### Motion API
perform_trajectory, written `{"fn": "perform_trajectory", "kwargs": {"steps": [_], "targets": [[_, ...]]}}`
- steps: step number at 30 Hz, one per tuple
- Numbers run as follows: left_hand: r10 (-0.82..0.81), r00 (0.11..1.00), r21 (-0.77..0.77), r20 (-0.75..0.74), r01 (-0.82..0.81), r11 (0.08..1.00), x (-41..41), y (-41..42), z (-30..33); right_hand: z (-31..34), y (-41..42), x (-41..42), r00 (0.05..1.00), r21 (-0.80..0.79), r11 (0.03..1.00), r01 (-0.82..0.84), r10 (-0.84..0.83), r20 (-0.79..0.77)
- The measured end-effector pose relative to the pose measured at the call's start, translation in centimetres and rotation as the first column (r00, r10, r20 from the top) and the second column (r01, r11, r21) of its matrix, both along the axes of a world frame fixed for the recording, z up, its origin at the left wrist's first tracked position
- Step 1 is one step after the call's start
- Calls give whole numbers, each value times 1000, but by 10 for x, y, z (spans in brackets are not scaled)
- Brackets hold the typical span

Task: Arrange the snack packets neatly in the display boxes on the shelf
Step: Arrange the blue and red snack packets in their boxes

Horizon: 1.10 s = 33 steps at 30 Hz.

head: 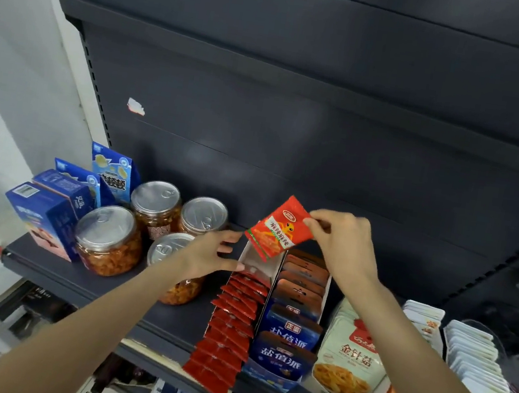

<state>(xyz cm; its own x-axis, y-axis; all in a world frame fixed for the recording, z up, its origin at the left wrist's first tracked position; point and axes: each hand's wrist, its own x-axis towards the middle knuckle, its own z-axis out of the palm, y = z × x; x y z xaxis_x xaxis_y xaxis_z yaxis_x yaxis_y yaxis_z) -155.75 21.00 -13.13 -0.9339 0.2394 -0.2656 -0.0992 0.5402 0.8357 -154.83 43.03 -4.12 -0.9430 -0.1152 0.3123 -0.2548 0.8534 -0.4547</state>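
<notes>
I look down on a dark shelf (97, 280) with a tall dark back panel (297, 117) that fills most of the view; a small torn white sticker (136, 107) marks the panel.

On the left of the shelf stand blue cartons (46, 215), the nearest one tilted, and beside them four clear jars (108, 241) with silver lids; my left forearm hides much of the front jar.

In the middle sits a long white box (260, 263), its rear end empty and its front filled with a row of red packets (230, 323) that spill past the shelf edge. Just beside it on the right is a row of blue packets (290, 332); those further back look brown and are hard to read. Further right come white packets (347, 357) and pale packets (476, 360) seen edge-on, cut off by my right arm and blurred toward the frame edge.

My right hand (345, 243) pinches the top corner of one red packet (278, 229) between thumb and fingers, holding it tilted above the empty rear of the box. My left hand (212, 253) has its fingers spread, thumb touching the box's left wall, clamped on nothing.

Below the shelf, things are dark and too blurred to name.
</notes>
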Motion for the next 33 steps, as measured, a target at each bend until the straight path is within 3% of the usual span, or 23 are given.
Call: {"fn": "perform_trajectory", "kwargs": {"steps": [6, 13, 20, 25, 33], "targets": [[-28, 999, 48, 36, 26, 998, -1, 2, 1, -13, 0, 3, 998, 123, 992, -14, 6, 67], [-84, 996, 28, 14, 84, 996, -5, 5, 3, -25, -17, -20, 987, 342, 930, -134, 96, 127], [-158, 986, -32, -50, 156, 987, -8, 0, -6, -65, -30, -52, 978, 440, 878, -189, 129, 162], [-249, 956, -158, -155, 225, 962, -11, -2, -6, -78, -31, -71, 994, 371, 925, -80, 46, 101], [-200, 910, -253, -364, 110, 961, -14, 1, -3, -73, -33, -78, 953, 262, 960, -93, 10, 302]]}}
